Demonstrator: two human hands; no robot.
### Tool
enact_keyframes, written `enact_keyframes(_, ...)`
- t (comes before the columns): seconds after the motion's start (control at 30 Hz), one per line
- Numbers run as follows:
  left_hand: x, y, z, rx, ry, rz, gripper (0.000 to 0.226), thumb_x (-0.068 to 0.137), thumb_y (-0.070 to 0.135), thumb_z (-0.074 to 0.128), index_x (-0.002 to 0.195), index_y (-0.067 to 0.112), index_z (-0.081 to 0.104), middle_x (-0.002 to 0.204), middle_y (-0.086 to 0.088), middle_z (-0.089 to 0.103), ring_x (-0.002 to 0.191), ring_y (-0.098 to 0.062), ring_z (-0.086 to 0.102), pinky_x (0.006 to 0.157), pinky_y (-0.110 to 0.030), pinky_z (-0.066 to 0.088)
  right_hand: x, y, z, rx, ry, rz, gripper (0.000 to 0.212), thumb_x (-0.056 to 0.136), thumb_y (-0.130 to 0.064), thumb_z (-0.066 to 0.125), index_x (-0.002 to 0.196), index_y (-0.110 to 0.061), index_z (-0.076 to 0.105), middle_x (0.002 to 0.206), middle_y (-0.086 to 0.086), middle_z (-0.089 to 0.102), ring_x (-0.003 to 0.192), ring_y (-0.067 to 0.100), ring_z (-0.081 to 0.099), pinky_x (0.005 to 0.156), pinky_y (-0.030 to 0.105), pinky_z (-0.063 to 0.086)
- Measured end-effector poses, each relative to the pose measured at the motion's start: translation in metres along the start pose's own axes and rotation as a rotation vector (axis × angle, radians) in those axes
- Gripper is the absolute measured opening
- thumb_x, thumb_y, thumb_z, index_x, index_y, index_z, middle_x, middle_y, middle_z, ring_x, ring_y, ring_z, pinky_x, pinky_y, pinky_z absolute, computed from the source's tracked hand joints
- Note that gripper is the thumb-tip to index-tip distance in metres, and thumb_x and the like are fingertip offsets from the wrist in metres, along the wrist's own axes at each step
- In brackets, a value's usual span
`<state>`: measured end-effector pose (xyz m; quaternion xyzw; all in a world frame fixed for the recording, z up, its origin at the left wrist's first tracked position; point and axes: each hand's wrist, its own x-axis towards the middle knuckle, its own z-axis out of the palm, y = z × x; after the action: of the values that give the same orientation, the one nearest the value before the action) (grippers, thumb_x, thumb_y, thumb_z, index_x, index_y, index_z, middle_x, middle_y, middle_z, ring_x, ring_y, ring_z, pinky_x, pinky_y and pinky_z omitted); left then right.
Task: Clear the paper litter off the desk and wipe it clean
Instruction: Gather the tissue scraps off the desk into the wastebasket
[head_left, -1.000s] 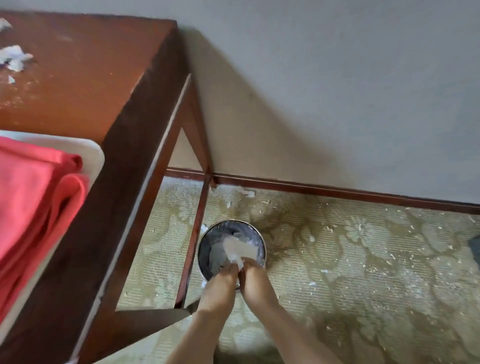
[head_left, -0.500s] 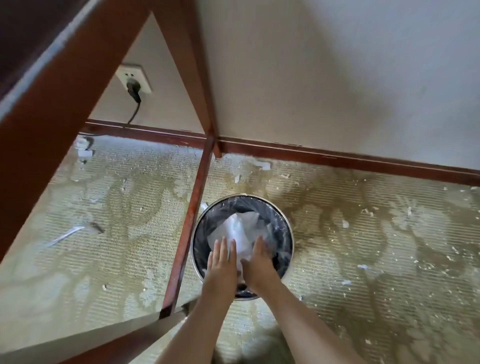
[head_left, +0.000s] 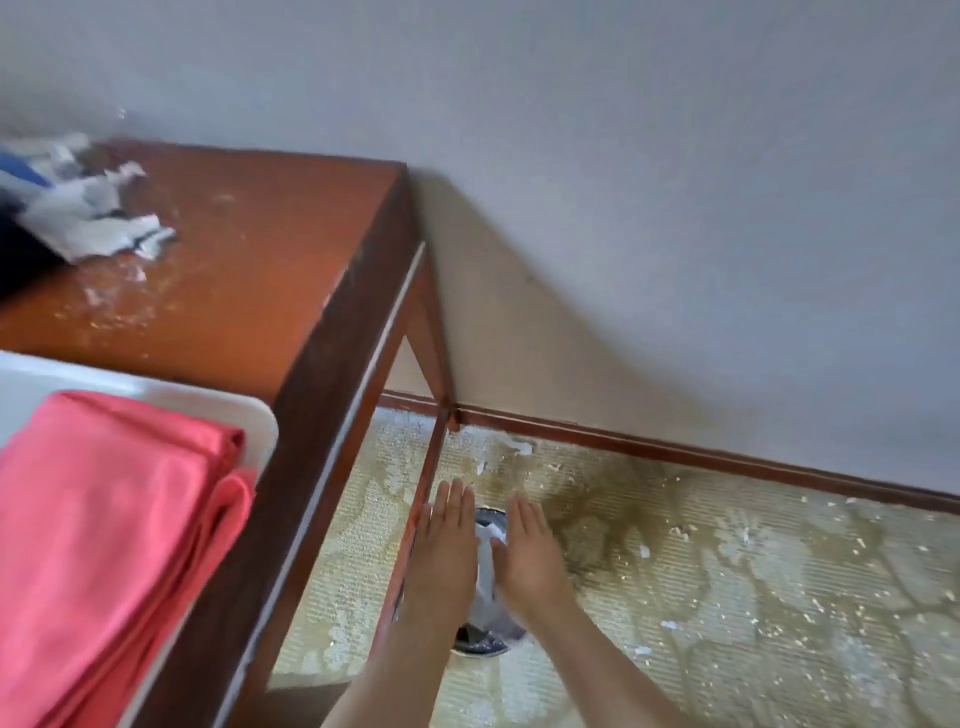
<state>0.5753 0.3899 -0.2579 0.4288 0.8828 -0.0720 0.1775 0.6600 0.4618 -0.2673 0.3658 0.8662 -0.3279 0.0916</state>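
Note:
The brown wooden desk (head_left: 249, 270) fills the upper left; torn paper litter (head_left: 98, 218) and small white scraps lie at its far left. Below its right end a round waste bin (head_left: 485, 636) stands on the carpet, with white paper (head_left: 487, 556) showing inside. My left hand (head_left: 441, 545) and my right hand (head_left: 530, 551) hover flat above the bin, palms down, fingers extended, holding nothing. They hide most of the bin. A folded pink cloth (head_left: 104, 530) lies on a white tray (head_left: 249, 415) on the desk's near side.
The desk's leg (head_left: 415, 525) runs just left of the bin. Patterned carpet (head_left: 727, 571) speckled with paper bits spreads to the right. A wooden skirting board (head_left: 675, 452) meets the grey wall. A dark object sits at the desk's left edge.
My hands have let go of the paper in the bin and risen above it, fingers spread. The view has lifted from under the desk back up to the desktop.

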Motion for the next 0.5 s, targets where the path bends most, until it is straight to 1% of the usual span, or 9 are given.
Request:
enact_keyframes(0.1, -0.014, 0.008, -0.065, -0.051, 0.091, -0.045, 0.065, 0.101, 0.016, 0.029, 0.146, 0.006, -0.017, 0.156, -0.008, -0.019, 0.143, -0.023, -0.019, 0.116, -0.035, -0.007, -0.024, -0.029, -0.057, 0.014, 0.047, -0.083, 0.056, 0.103, -0.025, 0.024, 0.151, -0.014, -0.002, 0.159, 0.003, -0.006, 0.146, 0.019, -0.007, 0.118, 0.029, 0.002)
enact_keyframes(0.17, -0.026, 0.013, -0.106, -0.093, 0.149, -0.056, 0.068, 0.099, 0.014, 0.034, 0.147, 0.007, -0.013, 0.156, -0.004, -0.015, 0.144, -0.023, -0.017, 0.117, -0.035, -0.004, -0.033, -0.045, -0.094, -0.009, 0.077, -0.122, 0.057, 0.102, -0.020, 0.029, 0.151, -0.014, 0.002, 0.159, 0.004, -0.006, 0.147, 0.020, -0.007, 0.119, 0.031, 0.005)
enact_keyframes(0.23, -0.043, 0.015, -0.144, -0.115, 0.184, -0.055, 0.064, 0.098, 0.011, 0.031, 0.148, 0.009, -0.009, 0.157, -0.002, -0.014, 0.144, -0.022, -0.016, 0.118, -0.035, -0.004, -0.042, -0.065, -0.131, -0.021, 0.116, -0.147, 0.056, 0.102, -0.019, 0.029, 0.152, -0.015, 0.004, 0.159, 0.003, -0.005, 0.147, 0.020, -0.004, 0.118, 0.030, 0.007)
enact_keyframes(0.3, -0.056, 0.015, -0.176, -0.138, 0.234, -0.089, 0.060, 0.098, 0.010, 0.026, 0.149, 0.010, -0.005, 0.158, -0.003, -0.011, 0.145, -0.020, -0.014, 0.118, -0.034, -0.003, -0.049, -0.087, -0.165, -0.028, 0.187, -0.196, 0.053, 0.103, -0.025, 0.026, 0.152, -0.017, 0.006, 0.159, 0.002, -0.003, 0.147, 0.019, 0.001, 0.117, 0.028, 0.009)
enact_keyframes(0.37, -0.068, 0.012, -0.207, -0.147, 0.275, -0.097, 0.059, 0.097, 0.009, 0.024, 0.149, 0.011, -0.003, 0.158, -0.003, -0.009, 0.145, -0.020, -0.012, 0.118, -0.033, -0.002, -0.054, -0.108, -0.192, -0.043, 0.238, -0.252, 0.053, 0.103, -0.031, 0.025, 0.152, -0.020, 0.008, 0.159, 0.000, -0.001, 0.146, 0.017, 0.005, 0.116, 0.028, 0.011)
enact_keyframes(0.5, -0.094, -0.012, -0.255, -0.144, 0.361, -0.145, 0.057, 0.098, 0.009, 0.023, 0.150, 0.012, -0.001, 0.158, -0.003, -0.009, 0.146, -0.021, -0.010, 0.118, -0.034, 0.000, -0.063, -0.153, -0.227, -0.075, 0.291, -0.323, 0.053, 0.102, -0.033, 0.024, 0.151, -0.023, 0.008, 0.159, -0.001, 0.001, 0.146, 0.016, 0.006, 0.116, 0.031, 0.015)
